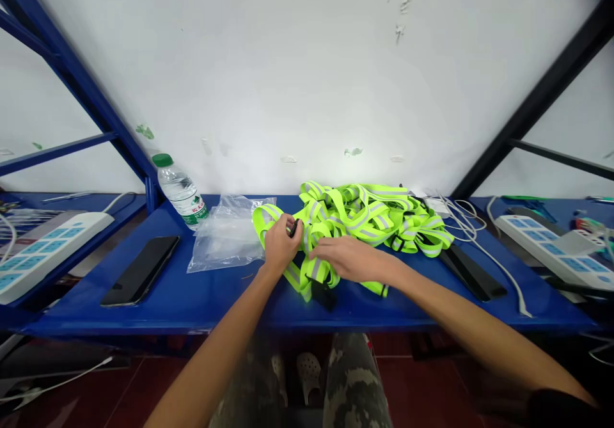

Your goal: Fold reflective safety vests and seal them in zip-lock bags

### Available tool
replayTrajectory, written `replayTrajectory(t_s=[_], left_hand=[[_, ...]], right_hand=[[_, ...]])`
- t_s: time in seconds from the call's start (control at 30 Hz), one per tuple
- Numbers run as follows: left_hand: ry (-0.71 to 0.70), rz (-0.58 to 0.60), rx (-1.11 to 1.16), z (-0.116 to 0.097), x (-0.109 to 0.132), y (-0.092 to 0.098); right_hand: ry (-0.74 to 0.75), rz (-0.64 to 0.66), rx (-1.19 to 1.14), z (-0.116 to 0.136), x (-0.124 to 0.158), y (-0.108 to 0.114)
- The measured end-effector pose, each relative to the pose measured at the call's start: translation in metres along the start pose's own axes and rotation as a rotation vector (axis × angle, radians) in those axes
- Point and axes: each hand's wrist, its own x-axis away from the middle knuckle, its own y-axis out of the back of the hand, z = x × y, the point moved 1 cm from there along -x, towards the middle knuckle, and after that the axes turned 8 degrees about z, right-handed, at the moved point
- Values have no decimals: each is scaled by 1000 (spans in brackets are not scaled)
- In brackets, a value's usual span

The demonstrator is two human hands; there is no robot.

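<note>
A heap of neon-yellow reflective straps (369,214) with grey stripes lies tangled on the blue table. My left hand (279,245) is closed on a small black plastic piece (294,228), which looks like a strap buckle, at the heap's left end. A yellow loop stands up just behind that hand. To its right, my right hand (349,258) is bent over the straps with its fingers together at a yellow band; the fingertips are partly hidden and slightly blurred. Below both hands, a black strap end (323,293) hangs near the table's front edge.
Left of the straps lie a clear plastic bag (223,242), a water bottle (182,191) leaning by the wall and a black phone (141,271). On the right are a dark flat object (472,271) and white cables (499,261). Power strips (559,249) flank the table.
</note>
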Motion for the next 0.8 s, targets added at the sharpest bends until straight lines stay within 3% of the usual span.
replayTrajectory(t_s=[0.07,0.17,0.33,0.53,0.8], left_hand=[[13,16,-17,2,1,-1],[33,33,-38,2,1,-1],[93,46,-17,-1,3,2],[131,25,-30,-7,6,1],[125,30,-53,-9,6,-2]], right_hand=[[98,54,192,1,-18,-13],[363,65,320,1,-38,-36],[557,-164,281,-18,-52,-48],[671,-367,171,-39,-44,-55],[628,-358,157,-47,-39,-58]])
